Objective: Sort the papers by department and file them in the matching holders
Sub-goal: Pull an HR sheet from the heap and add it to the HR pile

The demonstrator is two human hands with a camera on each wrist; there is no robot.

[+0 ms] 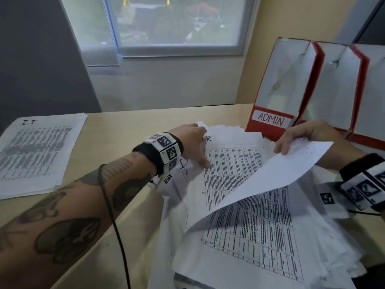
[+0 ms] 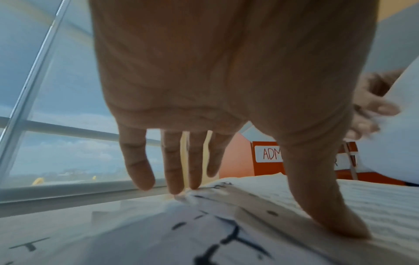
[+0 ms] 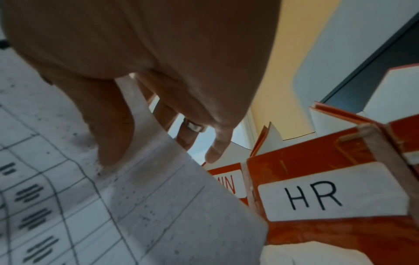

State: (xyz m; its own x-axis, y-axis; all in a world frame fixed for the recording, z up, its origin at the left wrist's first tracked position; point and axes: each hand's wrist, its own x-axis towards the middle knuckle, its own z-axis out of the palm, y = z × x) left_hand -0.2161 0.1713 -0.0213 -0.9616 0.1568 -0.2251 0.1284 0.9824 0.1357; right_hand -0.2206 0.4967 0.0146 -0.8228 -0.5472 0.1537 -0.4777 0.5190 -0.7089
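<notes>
Right hand [image 1: 300, 138] pinches lifted sheet [image 1: 270, 176] above loose stack [image 1: 250, 236] at desk's right edge, before ADMIN holder [image 1: 270, 119]. Left hand [image 1: 191, 142], fingers spread, presses stack. Risk: light hold lets neighbouring sheets slide, mixing departments.

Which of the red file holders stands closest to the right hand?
The red-and-white cardboard holder labelled HR, second in the row; the right hand hovers just before it, while the ADMIN holder stands one place leftward.

- "ADMIN" in red on the white label of the leftmost red holder [image 1: 270, 121].
- "HR" in black on the next holder's label [image 3: 317, 195].
- Handwritten "IT" atop the left paper stack [image 1: 31, 122].
</notes>
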